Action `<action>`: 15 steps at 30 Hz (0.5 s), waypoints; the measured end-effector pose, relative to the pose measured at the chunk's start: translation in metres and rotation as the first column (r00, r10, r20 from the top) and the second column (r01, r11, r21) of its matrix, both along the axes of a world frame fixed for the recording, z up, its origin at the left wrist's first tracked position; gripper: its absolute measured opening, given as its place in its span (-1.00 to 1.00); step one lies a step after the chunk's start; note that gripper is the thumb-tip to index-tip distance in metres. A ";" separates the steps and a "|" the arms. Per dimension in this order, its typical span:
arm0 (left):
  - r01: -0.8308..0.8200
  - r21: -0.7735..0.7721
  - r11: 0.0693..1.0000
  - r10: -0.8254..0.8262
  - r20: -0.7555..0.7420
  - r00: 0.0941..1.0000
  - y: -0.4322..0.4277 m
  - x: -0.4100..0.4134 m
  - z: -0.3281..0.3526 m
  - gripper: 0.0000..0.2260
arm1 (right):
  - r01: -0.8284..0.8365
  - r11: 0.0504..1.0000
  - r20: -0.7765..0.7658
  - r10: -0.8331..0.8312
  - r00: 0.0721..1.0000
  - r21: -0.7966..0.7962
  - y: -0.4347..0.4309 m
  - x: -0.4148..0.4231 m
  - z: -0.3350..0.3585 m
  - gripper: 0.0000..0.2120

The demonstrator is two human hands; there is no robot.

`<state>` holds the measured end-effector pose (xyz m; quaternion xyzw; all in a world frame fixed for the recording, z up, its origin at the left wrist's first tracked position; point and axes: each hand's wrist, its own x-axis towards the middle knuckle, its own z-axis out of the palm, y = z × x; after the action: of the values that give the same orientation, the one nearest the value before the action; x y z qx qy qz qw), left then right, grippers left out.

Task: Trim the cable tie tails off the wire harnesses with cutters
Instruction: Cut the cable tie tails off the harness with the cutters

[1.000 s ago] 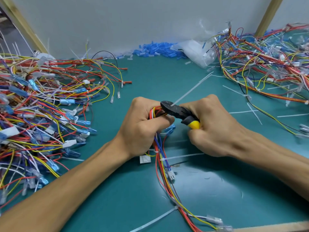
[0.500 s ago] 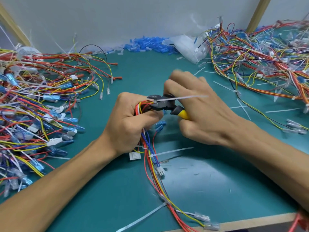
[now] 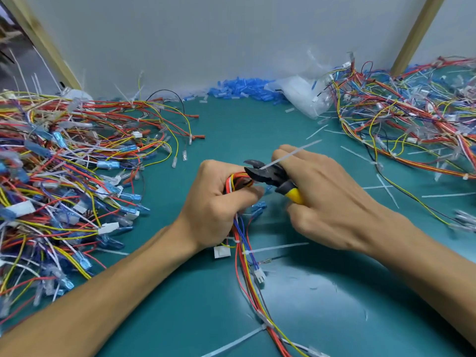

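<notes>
Left pile (image 3: 64,176) and right pile (image 3: 412,130) of harnesses crowd the table (image 3: 334,305); blue terminals (image 3: 242,88) and plastic bag (image 3: 304,96) by back wall. Centre: left hand (image 3: 219,202) fingers curled round harness (image 3: 240,233), wires trailing toward camera. Right hand (image 3: 334,202) grips cutters (image 3: 265,175), nose pointing left; tie tail (image 3: 296,152) lies across the blades, pointing far-right

Both bare forearms reach in from the near edge of the desk (image 3: 231,124), and the hands almost meet near its middle. The left hand (image 3: 219,202) makes a fist round a bundle of wires (image 3: 240,234). The right hand (image 3: 334,202), back upward, grips the cutters (image 3: 265,175).
</notes>
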<state>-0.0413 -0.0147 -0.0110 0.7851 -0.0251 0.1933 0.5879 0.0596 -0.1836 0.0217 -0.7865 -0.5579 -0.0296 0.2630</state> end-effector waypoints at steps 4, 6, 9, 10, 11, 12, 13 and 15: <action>-0.038 0.012 0.999 0.038 0.000 0.999 -0.001 0.002 0.001 -0.63 | 0.031 0.999 -0.053 -0.031 0.998 -0.014 0.000 0.001 -0.003 -0.87; -0.040 0.023 0.999 0.041 -0.009 0.999 -0.001 0.001 0.001 -0.62 | 0.053 0.998 -0.071 -0.055 0.996 -0.027 -0.002 0.001 -0.006 -0.88; -0.034 0.041 0.999 0.035 -0.025 0.999 -0.001 0.000 -0.001 -0.60 | 0.060 0.998 -0.156 -0.065 0.986 -0.037 -0.002 0.001 -0.008 -0.85; -0.033 0.048 0.998 0.035 -0.031 0.999 -0.001 0.000 -0.001 -0.61 | 0.067 0.997 -0.174 -0.073 0.982 -0.039 -0.002 0.000 -0.008 -0.83; -0.035 0.055 0.998 0.037 -0.036 0.999 -0.001 0.000 -0.001 -0.61 | 0.076 0.996 -0.184 -0.083 0.980 -0.040 -0.002 0.000 -0.009 -0.82; -0.036 0.061 0.997 0.039 -0.040 0.998 -0.002 0.000 -0.001 -0.61 | 0.085 0.996 -0.190 -0.092 0.978 -0.040 -0.002 -0.001 -0.010 -0.81; -0.037 0.066 0.997 0.040 -0.041 0.998 -0.001 0.000 -0.001 -0.61 | 0.093 0.995 -0.195 -0.098 0.976 -0.039 -0.002 -0.002 -0.011 -0.82; -0.034 0.063 0.997 0.037 -0.042 0.998 -0.001 0.000 -0.001 -0.62 | 0.102 0.994 -0.191 -0.106 0.976 -0.031 -0.001 -0.003 -0.012 -0.84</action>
<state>-0.0409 -0.0155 -0.0120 0.8074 -0.0047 0.1860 0.5599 0.0562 -0.1848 0.0094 -0.8165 -0.4882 0.0386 0.3057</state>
